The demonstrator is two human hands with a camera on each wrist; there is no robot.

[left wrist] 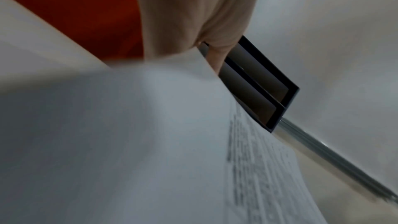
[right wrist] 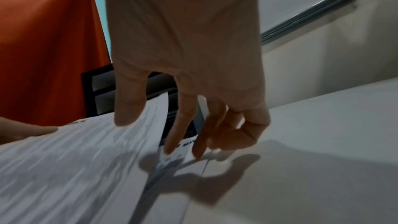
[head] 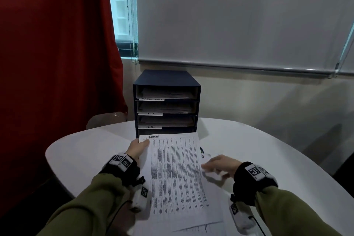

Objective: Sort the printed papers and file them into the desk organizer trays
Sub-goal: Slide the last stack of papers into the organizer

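Head view: left hand (head: 138, 148) pinches a printed sheet (head: 175, 170) before the organizer (head: 166, 101) at the table's far edge; right hand (head: 220, 165), fingers loosely spread, touches papers beneath; next, probably slide it into the bottom tray.

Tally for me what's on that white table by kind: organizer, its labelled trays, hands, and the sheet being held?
Dark blue desk organizer: 1
Labelled trays: 4 (TASK LIST, I.T., H.R., ADMIN)
Printed sheet in the left hand's grip: 1
Hands: 2 (the right hand touches more paper beneath; how many sheets lie there is unclear)
Total: 8
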